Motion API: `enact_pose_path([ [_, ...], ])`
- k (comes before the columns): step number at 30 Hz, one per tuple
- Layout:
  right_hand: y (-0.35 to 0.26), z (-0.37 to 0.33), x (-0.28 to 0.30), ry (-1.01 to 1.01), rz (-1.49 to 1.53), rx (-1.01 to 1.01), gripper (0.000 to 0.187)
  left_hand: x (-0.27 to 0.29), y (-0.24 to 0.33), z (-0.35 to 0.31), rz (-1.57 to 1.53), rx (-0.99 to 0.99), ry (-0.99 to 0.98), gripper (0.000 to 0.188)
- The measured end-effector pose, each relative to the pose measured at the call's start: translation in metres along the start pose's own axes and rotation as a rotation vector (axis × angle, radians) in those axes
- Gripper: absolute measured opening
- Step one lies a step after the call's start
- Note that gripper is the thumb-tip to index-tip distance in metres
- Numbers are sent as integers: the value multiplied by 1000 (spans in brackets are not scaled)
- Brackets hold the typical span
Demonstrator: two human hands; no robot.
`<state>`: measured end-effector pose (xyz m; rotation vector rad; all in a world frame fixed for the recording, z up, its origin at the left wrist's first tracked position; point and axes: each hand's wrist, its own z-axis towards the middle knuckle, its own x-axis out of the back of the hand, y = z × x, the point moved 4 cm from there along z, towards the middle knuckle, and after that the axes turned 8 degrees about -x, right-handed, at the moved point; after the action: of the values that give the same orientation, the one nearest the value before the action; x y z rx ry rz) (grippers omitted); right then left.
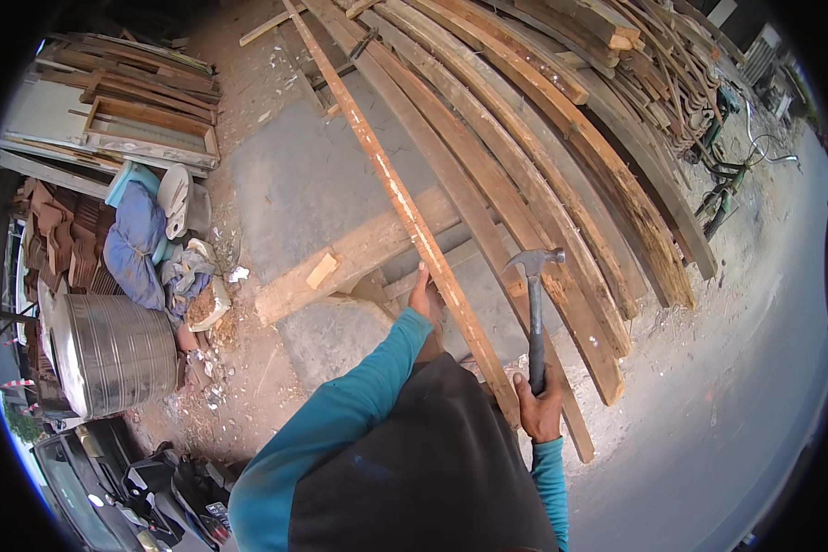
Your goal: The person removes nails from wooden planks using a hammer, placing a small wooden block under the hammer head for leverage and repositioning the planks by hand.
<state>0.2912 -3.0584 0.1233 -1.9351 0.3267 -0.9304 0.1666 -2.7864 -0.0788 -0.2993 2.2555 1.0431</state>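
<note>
A long, narrow wooden batten (pixel 391 184) with pale streaks slants from the far end down to my right side. Against its left edge is my left hand (pixel 423 302), one digit pointing up along the wood. The other fingers go under the batten and are hidden, so the hand appears closed round it. My right hand (pixel 540 405) is wrapped round the dark handle of a claw hammer (pixel 536 304), held upright with its metal head away from me. That hand is beside the batten's near end, above the long planks (pixel 561 216).
A thick timber beam (pixel 359 258) lies crosswise under the batten, with a small wood block (pixel 323 271) on it. More stacked wood (pixel 616 37) lies far right. At left stand a ribbed metal drum (pixel 120 354), a blue bundle (pixel 136 244), roof tiles (pixel 55 239) and a motorcycle (pixel 170 497).
</note>
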Motion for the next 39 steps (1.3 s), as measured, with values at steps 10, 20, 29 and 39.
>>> enact_pose_path([
  [10,75,-110,33,-109,-531,-373,67,-6,-2,-38,459,-202,428,70],
  [20,87,-32,-16,-107,-458,-280,64,-7,29,44,492,-107,261,77],
  [29,93,-49,-18,-79,-467,-372,58,-1,12,42,490,-70,211,74],
  [39,112,-37,-38,-184,-429,-300,61,-6,30,30,500,-100,313,75],
])
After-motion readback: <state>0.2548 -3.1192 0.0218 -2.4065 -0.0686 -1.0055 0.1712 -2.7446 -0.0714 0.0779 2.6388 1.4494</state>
